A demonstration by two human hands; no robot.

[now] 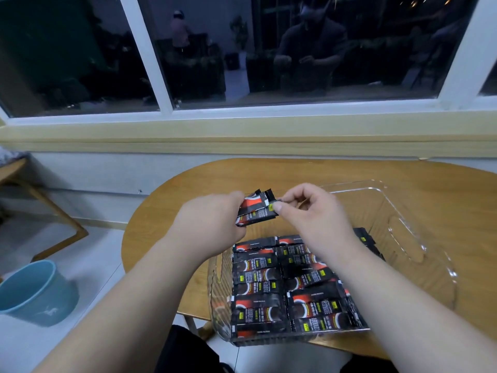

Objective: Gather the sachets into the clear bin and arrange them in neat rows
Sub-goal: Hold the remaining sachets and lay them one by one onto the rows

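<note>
Some sachets are up in the air by the clear bin. The left grip is curled round them and the right grip pinches one end. They look light, thin, bendy and slippery, so hold the flat middle. Many packed sachets lie in rows inside.

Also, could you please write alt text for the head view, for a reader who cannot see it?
The left hand grips and the right hand pinches a small bundle of black sachets above a clear bin on a wooden table. Rows of sachets fill the bin's near end.
</note>
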